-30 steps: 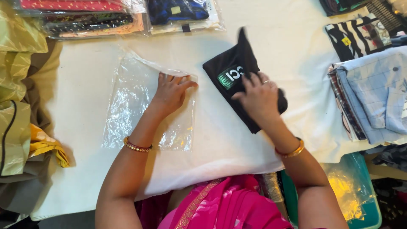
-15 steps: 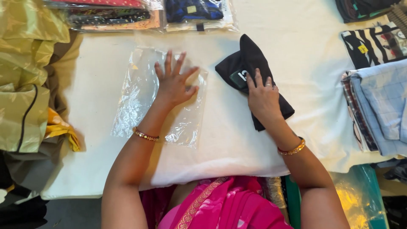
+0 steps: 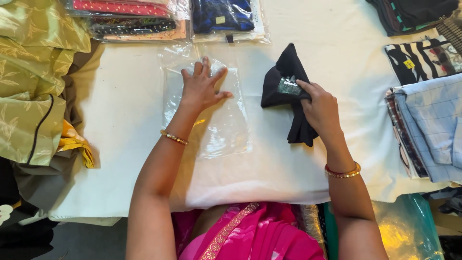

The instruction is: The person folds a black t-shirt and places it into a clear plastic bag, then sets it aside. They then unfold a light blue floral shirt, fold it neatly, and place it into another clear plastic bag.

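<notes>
Landmark: the clear plastic bag [image 3: 211, 113], lying flat on the white-covered bench [image 3: 120, 120], a little left of its middle.
Left hand [image 3: 201, 89]: palm down on the upper part of the clear plastic bag — fingers spread and flat, gripping nothing.
Right hand [image 3: 321, 108]: to the right of the bag, fingers curled shut on the black folded garment [image 3: 288, 91].
Black folded garment: just right of the bag, resting on the bench, one corner pointing away from the person; a small pale label patch [image 3: 288, 87] shows beside the fingertips.
Packed garments: beyond the bag's far edge lies a row of sealed clear packets — a red patterned one [image 3: 120, 7], a dark floral one [image 3: 134, 26] and a blue-and-black one [image 3: 222, 14] with a small pale square tag.
Folded stack [image 3: 428, 125]: well right of the bag, pale blue checked cloth on top.
Striped garment [image 3: 423, 58]: far right, beyond the stack, black and white with a small yellow tag.
Olive-gold cloth [image 3: 33, 72]: heaped to the left of the bag.
</notes>
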